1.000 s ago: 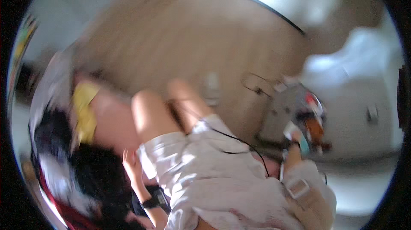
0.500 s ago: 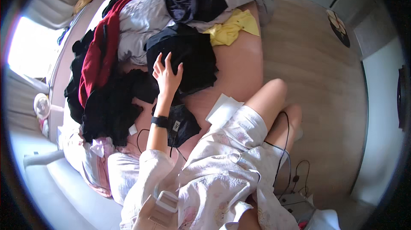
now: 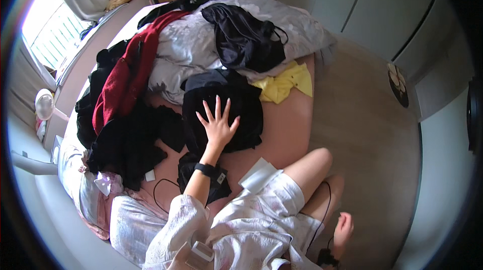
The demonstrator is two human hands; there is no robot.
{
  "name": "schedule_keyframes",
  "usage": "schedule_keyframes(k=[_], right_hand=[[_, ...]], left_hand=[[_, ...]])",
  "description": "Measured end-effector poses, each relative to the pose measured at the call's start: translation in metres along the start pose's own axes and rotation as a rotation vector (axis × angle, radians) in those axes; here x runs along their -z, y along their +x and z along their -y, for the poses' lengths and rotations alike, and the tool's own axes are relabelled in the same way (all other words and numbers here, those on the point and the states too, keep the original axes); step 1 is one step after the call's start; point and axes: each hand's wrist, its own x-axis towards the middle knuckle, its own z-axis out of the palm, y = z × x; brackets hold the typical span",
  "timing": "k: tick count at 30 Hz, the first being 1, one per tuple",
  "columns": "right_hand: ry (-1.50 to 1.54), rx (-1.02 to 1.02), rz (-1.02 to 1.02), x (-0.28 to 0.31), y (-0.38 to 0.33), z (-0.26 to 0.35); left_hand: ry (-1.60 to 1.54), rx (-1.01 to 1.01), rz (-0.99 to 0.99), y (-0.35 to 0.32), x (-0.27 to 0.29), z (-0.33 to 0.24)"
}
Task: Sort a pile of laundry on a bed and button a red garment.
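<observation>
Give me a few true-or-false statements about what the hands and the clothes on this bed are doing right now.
1. The left hand lies spread flat on a black garment. True.
2. The right hand holds the yellow cloth. False: it hangs low beside the knee, away from the bed, holding nothing that can be seen.
3. A red garment lies draped over the pile to the left of the black garment. True.
4. The yellow cloth lies under the left hand. False: it sits apart, to the right of the black garment.
5. The left wrist wears a dark band. True.
</observation>
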Motion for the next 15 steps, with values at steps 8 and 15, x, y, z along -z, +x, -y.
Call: schedule_keyframes(k=[8, 15], right_hand=[[0.051, 0.684, 0.311, -0.059, 0.165, 0.208], [0.149, 0.589, 0.745, -0.152, 0.165, 0.234]], left_hand=[[-0.187, 0.005, 0.202, -0.002, 0.022, 0.023], [-0.34, 0.353, -0.05, 0.023, 0.067, 0.192]])
